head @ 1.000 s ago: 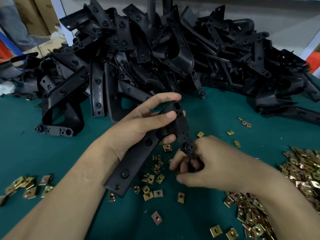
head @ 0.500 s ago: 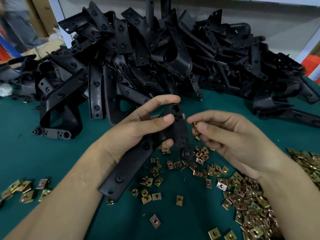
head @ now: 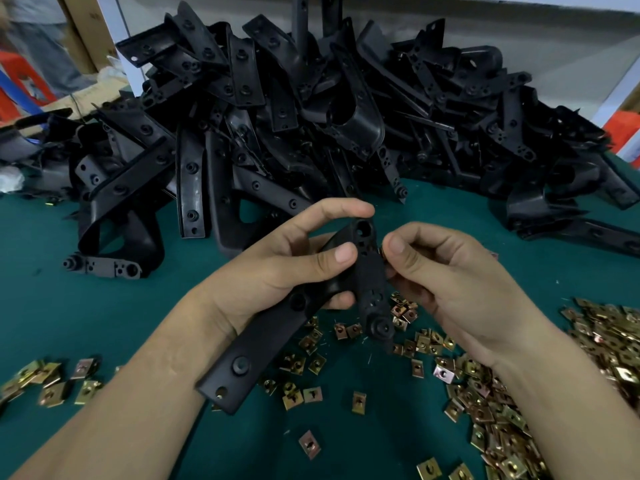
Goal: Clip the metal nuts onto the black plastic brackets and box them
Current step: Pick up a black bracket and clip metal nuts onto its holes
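I have the left hand (head: 273, 275) wrapped round the bracket (head: 242, 368) near its bend. The thumb lies across the face and the forefinger arches clear above the top hole. This stands the drilled end up toward the camera, while the long strap hangs down over the wrist. I judge that this grip leaves the right-hand edge free for clipping.

The right hand (head: 450, 292) is closed in a pinch, with thumb and curled fingers pressed against that edge just below the top hole. Only a sliver of brass shows between them, which I take to be a nut (head: 381, 251) (most of it is hidden by the thumb). I cannot tell whether it is fully seated on the plastic.

So the bracket sits between the two hands, raised off the worktop (head: 69, 323) and touching both. Loose nuts (head: 485, 420) lie scattered right beneath it and spread thickly toward the right hand's side, in easy reach for the next pick. A few more lie off to the left. The pile (head: 311, 126) of brackets is heaped behind, well apart from the hands.
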`<state>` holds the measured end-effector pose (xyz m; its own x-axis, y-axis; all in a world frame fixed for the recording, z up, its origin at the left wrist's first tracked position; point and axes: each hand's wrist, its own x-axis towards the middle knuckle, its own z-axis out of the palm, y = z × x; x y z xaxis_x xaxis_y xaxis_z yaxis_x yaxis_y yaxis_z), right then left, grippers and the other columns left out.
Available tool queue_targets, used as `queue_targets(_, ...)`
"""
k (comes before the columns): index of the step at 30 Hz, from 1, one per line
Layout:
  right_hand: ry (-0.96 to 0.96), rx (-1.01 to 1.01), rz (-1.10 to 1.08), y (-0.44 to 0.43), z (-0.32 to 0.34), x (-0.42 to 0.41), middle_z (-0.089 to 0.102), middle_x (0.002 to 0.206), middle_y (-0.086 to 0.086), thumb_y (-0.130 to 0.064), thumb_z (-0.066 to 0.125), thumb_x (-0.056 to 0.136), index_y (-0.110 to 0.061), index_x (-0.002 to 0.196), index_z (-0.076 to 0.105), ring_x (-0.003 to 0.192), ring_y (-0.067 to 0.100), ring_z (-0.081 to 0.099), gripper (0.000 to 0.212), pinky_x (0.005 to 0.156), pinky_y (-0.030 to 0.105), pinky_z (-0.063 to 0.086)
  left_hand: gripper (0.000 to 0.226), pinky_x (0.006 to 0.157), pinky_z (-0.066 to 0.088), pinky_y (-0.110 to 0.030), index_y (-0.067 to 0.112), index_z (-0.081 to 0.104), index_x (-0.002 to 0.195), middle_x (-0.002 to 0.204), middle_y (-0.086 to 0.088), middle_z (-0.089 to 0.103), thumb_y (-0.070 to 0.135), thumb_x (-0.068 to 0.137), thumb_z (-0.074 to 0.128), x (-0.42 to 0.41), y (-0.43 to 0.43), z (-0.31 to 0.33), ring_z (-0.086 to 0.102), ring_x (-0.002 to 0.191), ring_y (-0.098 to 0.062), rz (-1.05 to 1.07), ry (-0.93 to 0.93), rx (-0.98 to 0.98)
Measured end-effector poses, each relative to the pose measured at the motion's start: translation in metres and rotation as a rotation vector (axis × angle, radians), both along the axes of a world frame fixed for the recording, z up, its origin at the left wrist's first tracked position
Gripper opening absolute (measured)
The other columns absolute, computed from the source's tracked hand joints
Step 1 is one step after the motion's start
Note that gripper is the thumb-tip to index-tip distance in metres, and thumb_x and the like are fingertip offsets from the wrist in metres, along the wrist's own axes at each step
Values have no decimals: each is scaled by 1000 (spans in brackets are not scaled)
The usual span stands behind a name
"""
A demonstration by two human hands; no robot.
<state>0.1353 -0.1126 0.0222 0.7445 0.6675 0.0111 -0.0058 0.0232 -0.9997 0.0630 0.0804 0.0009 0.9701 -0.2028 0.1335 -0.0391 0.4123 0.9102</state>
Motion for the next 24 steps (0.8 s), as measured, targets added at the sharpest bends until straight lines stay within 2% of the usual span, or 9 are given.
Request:
queue_targets(1, 12, 1, -4, 1, -1, -1, 64, 71, -2, -46, 74, 71, -25, 72, 74, 70, 14, 54, 21, 69, 27, 44, 34, 67, 57, -25, 32, 69, 119, 94, -8, 66, 16, 88, 65, 0, 0, 0, 66, 72, -15, -1, -1, 1)
queue_targets(4, 41, 43, -22, 5, 0, -4, 61, 64, -5, -43, 74, 73, -23, 69, 71, 54, 4, 50, 20, 52, 13, 41, 34, 68, 58, -24, 34, 69, 117, 97, -4, 70, 16, 89, 65, 1, -1, -2, 69, 75, -14, -1, -12, 32)
queue_targets(6, 69, 73, -26, 7, 1, -6, 60, 62, -8, -40, 72, 75, -23, 68, 70, 51, 2, 50, 18, 49, 11, 40, 33, 69, 58, -25, 33, 69, 118, 98, -5, 71, 15, 90, 65, 2, -2, -3, 69, 76, -15, 16, -14, 21)
queue_targets(12, 114, 114, -44, 8, 0, -9, 63, 67, -5, -35, 67, 82, -23, 69, 68, 56, 4, 56, 17, 51, 13, 45, 35, 69, 58, -24, 30, 67, 123, 98, -7, 71, 16, 91, 72, 2, -2, -6, 72, 79, -18, 12, -30, -44)
queue_targets(16, 98, 85, 0, 7, 0, -8, 68, 75, -1, -42, 72, 77, -23, 74, 69, 67, 10, 62, 19, 67, 26, 52, 36, 69, 58, -24, 32, 69, 120, 96, -4, 70, 21, 86, 74, 2, -3, -5, 69, 74, -15, 16, -39, -20)
queue_targets(17, 100, 92, -3, 7, 0, -8, 68, 74, -1, -42, 73, 76, -24, 71, 68, 67, 10, 63, 19, 68, 26, 54, 35, 69, 58, -24, 33, 69, 119, 95, -3, 70, 22, 86, 74, 3, -3, -5, 69, 73, -14, 21, -48, 1)
queue_targets(20, 100, 88, -60, 5, 2, -9, 63, 66, -3, -42, 76, 73, -25, 63, 64, 58, 6, 56, 23, 55, 15, 49, 33, 67, 57, -23, 34, 69, 117, 93, -1, 72, 17, 89, 72, 4, -3, -4, 70, 71, -13, 62, -80, 62)
queue_targets(24, 204, 95, -93, 6, 2, -9, 57, 62, -4, -40, 74, 76, -24, 59, 56, 52, 5, 47, 30, 43, 14, 36, 33, 68, 57, -23, 34, 68, 116, 91, -3, 71, 16, 89, 65, 5, -7, -4, 70, 72, -12, 114, -105, 89)
